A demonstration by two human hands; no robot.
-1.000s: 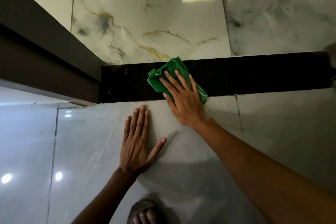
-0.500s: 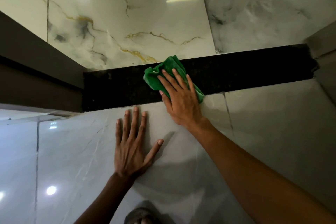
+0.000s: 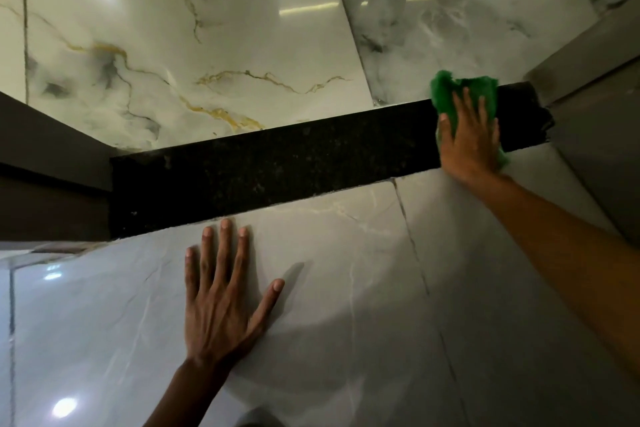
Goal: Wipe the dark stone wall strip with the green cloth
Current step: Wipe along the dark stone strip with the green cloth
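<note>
Covering most green cloth (image 3: 447, 93): right hand (image 3: 468, 146)

Pressed green cloth (image 3: 450, 94) on dark stone strip (image 3: 277, 177), upper right, with right hand (image 3: 467, 144); laid left hand (image 3: 218, 308) flat on grey tile (image 3: 346, 288).

Dim, warm indoor light. Round lamp glare and bright bar reflections sit on the glossy white gold-veined marble tile (image 3: 194, 55), with another round spot at near left on the glossy grey wall tile (image 3: 346, 305). The left hand (image 3: 218, 305) casts a soft shadow rightward. Wide-angle stretch slants the tile joints; detail is slightly soft.
</note>
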